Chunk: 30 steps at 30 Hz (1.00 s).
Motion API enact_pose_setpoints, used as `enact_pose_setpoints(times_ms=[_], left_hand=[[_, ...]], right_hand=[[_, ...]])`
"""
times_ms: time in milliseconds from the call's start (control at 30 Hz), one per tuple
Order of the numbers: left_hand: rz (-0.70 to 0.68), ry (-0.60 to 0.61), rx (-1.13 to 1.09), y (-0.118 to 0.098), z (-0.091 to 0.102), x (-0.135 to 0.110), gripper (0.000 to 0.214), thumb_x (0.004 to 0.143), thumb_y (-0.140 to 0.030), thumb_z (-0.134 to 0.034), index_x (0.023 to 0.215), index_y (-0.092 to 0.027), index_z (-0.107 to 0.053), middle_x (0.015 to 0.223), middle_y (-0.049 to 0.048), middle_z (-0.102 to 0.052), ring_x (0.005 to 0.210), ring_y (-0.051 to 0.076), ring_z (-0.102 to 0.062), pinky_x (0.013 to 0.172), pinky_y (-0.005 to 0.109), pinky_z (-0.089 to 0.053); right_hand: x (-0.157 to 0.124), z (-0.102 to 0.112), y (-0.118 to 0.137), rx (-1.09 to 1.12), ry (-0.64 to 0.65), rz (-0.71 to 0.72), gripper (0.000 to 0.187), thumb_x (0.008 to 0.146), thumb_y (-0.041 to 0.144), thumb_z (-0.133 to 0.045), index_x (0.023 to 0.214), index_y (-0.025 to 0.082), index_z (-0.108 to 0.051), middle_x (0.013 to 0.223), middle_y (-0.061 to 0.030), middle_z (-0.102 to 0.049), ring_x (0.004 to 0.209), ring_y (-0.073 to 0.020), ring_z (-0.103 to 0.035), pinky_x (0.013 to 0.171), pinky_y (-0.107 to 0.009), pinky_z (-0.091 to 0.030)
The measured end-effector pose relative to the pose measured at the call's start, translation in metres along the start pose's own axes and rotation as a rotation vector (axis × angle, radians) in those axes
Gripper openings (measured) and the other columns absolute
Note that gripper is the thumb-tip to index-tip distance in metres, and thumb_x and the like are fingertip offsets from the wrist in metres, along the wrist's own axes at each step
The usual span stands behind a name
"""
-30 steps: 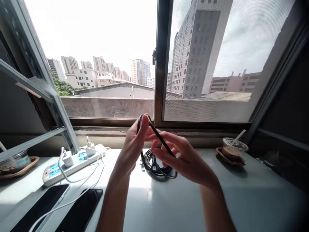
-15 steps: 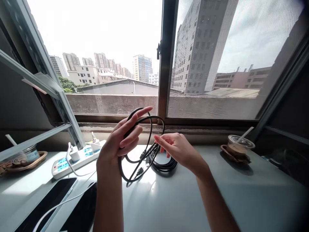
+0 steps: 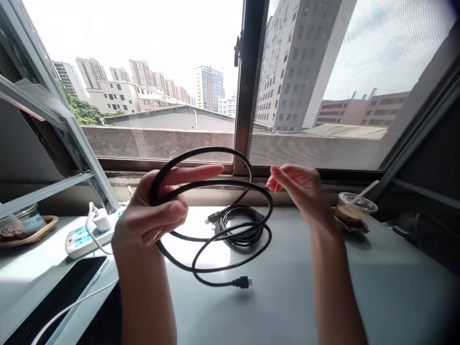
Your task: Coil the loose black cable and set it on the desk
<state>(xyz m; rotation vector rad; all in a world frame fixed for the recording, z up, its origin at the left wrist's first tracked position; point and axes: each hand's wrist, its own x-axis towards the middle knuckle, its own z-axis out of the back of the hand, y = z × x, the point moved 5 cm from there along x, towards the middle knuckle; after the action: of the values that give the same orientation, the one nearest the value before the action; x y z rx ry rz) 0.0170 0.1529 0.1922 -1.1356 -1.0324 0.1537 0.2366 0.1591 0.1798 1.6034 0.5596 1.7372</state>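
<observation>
Cable (image 3: 223, 183) above shiny tabletop (image 3: 268, 309), window (image 3: 247, 96) behind

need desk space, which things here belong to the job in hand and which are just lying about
In the job:
- cable, looped in the left hand, with its plug
- right hand, beside the loops
- coil on the desk, probably, being so near

Lying about, it seems:
- power strip, charger
- phones
- jar
- cup
</observation>
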Motion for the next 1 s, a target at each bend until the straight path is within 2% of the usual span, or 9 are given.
enact_pose_setpoints(times_ms=[100, 167, 233, 300, 400, 567, 667, 833, 1000], left_hand=[[0.003, -0.128, 0.154, -0.001, 0.001, 0.002, 0.032, 0.080, -0.022, -0.064, 0.112, -0.022, -0.067, 0.031, -0.0091, -0.024, 0.022, 0.001, -0.017, 0.028, 0.015, -0.008], [-0.041, -0.101, 0.127, 0.000, -0.006, 0.007, 0.030, 0.081, -0.025, -0.063, 0.110, -0.023, -0.069, 0.030, -0.0093, -0.022, 0.023, 0.001, -0.015, 0.028, 0.015, -0.008], [-0.097, -0.103, 0.104, 0.002, -0.012, 0.012, 0.026, 0.082, -0.027, -0.063, 0.106, -0.023, -0.070, 0.031, -0.0093, -0.023, 0.023, 0.001, -0.014, 0.028, 0.015, -0.008], [-0.119, -0.200, 0.178, 0.006, -0.013, 0.016, 0.022, 0.081, -0.027, -0.064, 0.101, -0.023, -0.072, 0.032, -0.0088, -0.026, 0.025, 0.001, -0.017, 0.028, 0.015, -0.009], [-0.119, -0.331, 0.297, 0.012, -0.009, 0.020, 0.016, 0.077, -0.029, -0.069, 0.089, -0.020, -0.075, 0.035, -0.0081, -0.029, 0.027, 0.002, -0.023, 0.029, 0.016, -0.013], [-0.216, -0.408, 0.351, 0.012, 0.009, 0.021, 0.016, 0.076, -0.034, -0.071, 0.077, -0.019, -0.074, 0.033, -0.0079, -0.030, 0.025, 0.002, -0.022, 0.027, 0.019, -0.012], [-0.246, -0.440, 0.396, 0.012, 0.013, 0.022, 0.016, 0.078, -0.035, -0.070, 0.076, -0.019, -0.074, 0.033, -0.0073, -0.033, 0.025, 0.002, -0.024, 0.028, 0.020, -0.012], [-0.362, -0.471, 0.534, 0.009, -0.015, 0.025, 0.017, 0.071, -0.031, -0.076, 0.064, -0.017, -0.070, 0.040, -0.0050, -0.042, 0.036, 0.004, -0.032, 0.033, 0.019, -0.022], [-0.457, -0.531, 0.768, 0.007, -0.032, 0.022, 0.023, 0.069, -0.028, -0.078, 0.058, -0.015, -0.063, 0.045, -0.0056, -0.042, 0.044, 0.004, -0.030, 0.040, 0.019, -0.022]], right_hand=[[-0.009, -0.039, -0.008, 0.064, 0.447, -0.168, 0.035, 0.086, 0.045, -0.054, 0.078, 0.015, -0.072, 0.073, -0.0029, -0.070, 0.067, -0.0119, -0.065, 0.061, -0.022, -0.051], [-0.022, -0.063, -0.011, 0.047, 0.693, -0.271, 0.039, 0.084, 0.048, -0.056, 0.097, 0.015, -0.071, 0.089, -0.0059, -0.071, 0.081, -0.0159, -0.067, 0.068, -0.024, -0.053], [-0.033, -0.081, -0.012, -0.024, 0.855, -0.284, 0.045, 0.076, 0.047, -0.066, 0.109, 0.016, -0.068, 0.098, -0.0062, -0.070, 0.091, -0.0177, -0.065, 0.070, -0.022, -0.053], [-0.038, -0.090, -0.013, -0.097, 0.948, -0.231, 0.046, 0.068, 0.043, -0.074, 0.105, 0.017, -0.069, 0.093, -0.0039, -0.071, 0.087, -0.0169, -0.065, 0.067, -0.020, -0.052], [-0.038, -0.089, -0.019, -0.096, 0.965, -0.264, 0.036, 0.073, 0.046, -0.069, 0.091, 0.015, -0.072, 0.070, -0.0016, -0.068, 0.062, -0.0127, -0.064, 0.055, -0.019, -0.050], [-0.025, -0.051, -0.023, -0.008, 0.684, -0.420, 0.038, 0.080, 0.048, -0.062, 0.089, 0.012, -0.071, 0.064, -0.0025, -0.065, 0.043, -0.0072, -0.054, 0.038, -0.016, -0.041], [-0.029, -0.043, -0.013, -0.001, 0.795, -0.437, 0.040, 0.082, 0.046, -0.060, 0.107, 0.015, -0.069, 0.073, -0.0028, -0.066, 0.044, -0.0064, -0.054, 0.040, -0.017, -0.042], [-0.038, -0.061, -0.006, -0.140, 0.963, -0.298, 0.024, 0.066, 0.030, -0.076, 0.083, 0.014, -0.075, 0.050, 0.0026, -0.056, 0.043, -0.0054, -0.047, 0.042, -0.016, -0.035], [-0.035, -0.064, -0.017, -0.268, 0.883, -0.314, 0.014, 0.070, 0.022, -0.067, 0.079, 0.014, -0.075, 0.050, 0.0038, -0.051, 0.046, -0.0049, -0.041, 0.042, -0.017, -0.029]])
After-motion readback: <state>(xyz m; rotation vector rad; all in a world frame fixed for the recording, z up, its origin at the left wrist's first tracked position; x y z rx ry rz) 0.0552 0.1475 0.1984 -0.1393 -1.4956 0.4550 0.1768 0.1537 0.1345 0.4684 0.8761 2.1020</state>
